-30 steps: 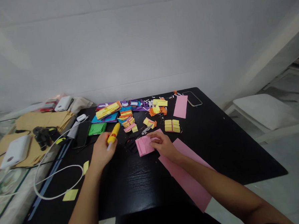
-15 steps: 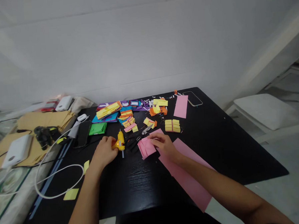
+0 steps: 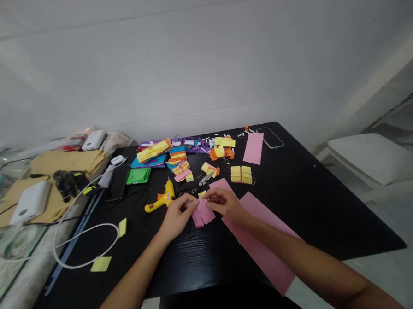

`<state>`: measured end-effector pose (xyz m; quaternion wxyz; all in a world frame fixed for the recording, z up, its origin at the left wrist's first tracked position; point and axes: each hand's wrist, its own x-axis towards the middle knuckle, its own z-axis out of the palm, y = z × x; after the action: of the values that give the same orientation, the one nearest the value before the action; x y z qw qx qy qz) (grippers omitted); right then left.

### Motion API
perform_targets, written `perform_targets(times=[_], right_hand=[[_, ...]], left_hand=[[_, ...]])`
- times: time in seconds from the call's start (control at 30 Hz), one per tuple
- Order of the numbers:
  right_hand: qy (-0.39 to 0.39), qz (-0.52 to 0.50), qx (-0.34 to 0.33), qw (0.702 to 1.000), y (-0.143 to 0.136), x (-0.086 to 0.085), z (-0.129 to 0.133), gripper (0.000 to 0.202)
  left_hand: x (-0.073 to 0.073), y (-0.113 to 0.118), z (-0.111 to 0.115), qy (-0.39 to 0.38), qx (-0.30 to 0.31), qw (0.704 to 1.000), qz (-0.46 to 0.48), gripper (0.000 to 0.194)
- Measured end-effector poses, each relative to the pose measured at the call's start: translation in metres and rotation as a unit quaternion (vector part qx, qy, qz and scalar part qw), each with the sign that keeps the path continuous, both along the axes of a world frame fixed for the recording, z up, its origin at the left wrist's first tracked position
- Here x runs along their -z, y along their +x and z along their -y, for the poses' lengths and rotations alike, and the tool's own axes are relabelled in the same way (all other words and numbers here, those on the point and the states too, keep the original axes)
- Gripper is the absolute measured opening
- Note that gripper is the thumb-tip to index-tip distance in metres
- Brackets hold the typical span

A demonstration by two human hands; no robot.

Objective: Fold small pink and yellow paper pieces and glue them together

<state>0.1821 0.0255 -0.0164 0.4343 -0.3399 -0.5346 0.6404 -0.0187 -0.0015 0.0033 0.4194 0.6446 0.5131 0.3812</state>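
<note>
A folded pink paper piece (image 3: 202, 213) is pinched between both hands above the black table. My left hand (image 3: 178, 216) grips its left upper edge with thumb and fingers. On its right upper side, my right hand (image 3: 227, 206) holds the same piece. The yellow glue gun (image 3: 162, 197) lies just left and behind, touched by neither hand. Behind the fingers rest scissors (image 3: 206, 178), partly overlapped by dark items. Large pink sheets (image 3: 266, 243) lie beneath my right forearm.
Coloured paper strips and scraps (image 3: 181, 162) spread along the back, beside a yellow bundle (image 3: 241, 175) and a pink sheet (image 3: 253, 148). A looped white cable (image 3: 86, 233), a dark phone (image 3: 118, 184) and brown envelopes (image 3: 68, 164) occupy the left. A white stool (image 3: 373, 157) stands right.
My left hand has let go of the glue gun and moved right to the pink piece. The glue gun now lies turned on the table. My right hand still holds the piece.
</note>
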Motion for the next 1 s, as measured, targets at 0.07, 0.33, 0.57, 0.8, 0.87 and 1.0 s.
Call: perform_targets(times=[0.07,0.33,0.57,0.8,0.87,1.0], right_hand=[[-0.001,-0.009,0.003,1.000,-0.001,0.000,0.001,0.023],[0.008,0.033,0.037,0.999,-0.001,0.000,0.002,0.027],[0.018,0.048,0.052,0.997,0.002,-0.004,-0.002,0.018],[-0.016,0.026,-0.036,0.999,0.000,-0.004,0.001,0.017],[-0.019,0.019,-0.034,0.999,-0.001,-0.002,0.001,0.018],[-0.014,0.028,-0.017,0.999,0.000,0.001,-0.002,0.020]], left_hand=[[0.002,0.001,0.000,-0.003,-0.005,1.000,0.006,0.034],[-0.001,0.005,0.002,0.015,0.001,0.999,-0.044,0.031],[0.004,-0.001,-0.001,-0.014,-0.007,1.000,-0.021,0.033],[-0.001,0.002,0.002,-0.002,0.041,0.996,-0.074,0.035],[-0.004,0.001,0.002,0.014,0.043,0.994,-0.095,0.034],[-0.012,-0.020,-0.006,0.083,-0.042,0.984,-0.154,0.031]])
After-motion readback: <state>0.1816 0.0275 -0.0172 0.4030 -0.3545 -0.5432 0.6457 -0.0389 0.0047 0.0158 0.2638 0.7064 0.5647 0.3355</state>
